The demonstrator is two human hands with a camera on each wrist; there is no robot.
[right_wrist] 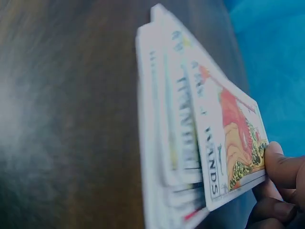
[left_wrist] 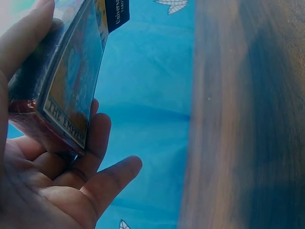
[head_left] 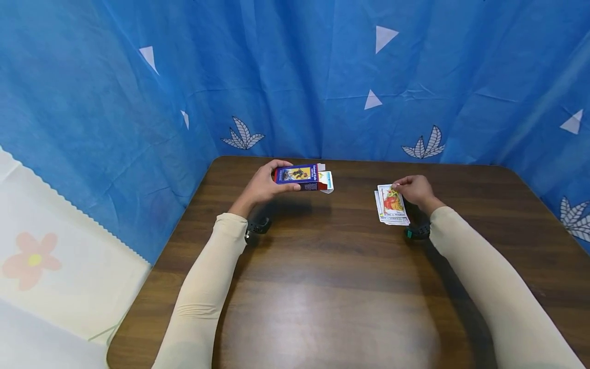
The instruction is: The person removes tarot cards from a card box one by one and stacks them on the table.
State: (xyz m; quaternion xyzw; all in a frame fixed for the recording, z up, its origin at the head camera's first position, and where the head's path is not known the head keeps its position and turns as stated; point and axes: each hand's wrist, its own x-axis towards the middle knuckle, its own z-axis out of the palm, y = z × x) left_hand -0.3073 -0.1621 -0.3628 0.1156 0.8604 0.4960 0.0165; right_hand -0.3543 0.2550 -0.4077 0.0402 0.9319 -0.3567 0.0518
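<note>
My left hand [head_left: 266,184] grips a dark blue tarot card box [head_left: 295,175] between thumb and fingers, raised above the table. The box's flap stands open at its right end, where a white card edge [head_left: 327,181] sticks out. In the left wrist view, the box side [left_wrist: 71,81] reads "THE EMPRESS". Over to the right, my right hand [head_left: 416,190] pinches a tarot card [right_wrist: 233,138] marked "WANDS" at its edge. More cards [right_wrist: 167,119] lie loosely fanned beneath that card. Whether the right fingers hold the whole stack or just the top card is unclear.
Both hands are over a brown wooden table [head_left: 322,287]. A blue curtain [head_left: 295,77] with white triangles and leaf prints hangs behind its far edge. At the left hangs a pale cloth [head_left: 69,220] with a flower print.
</note>
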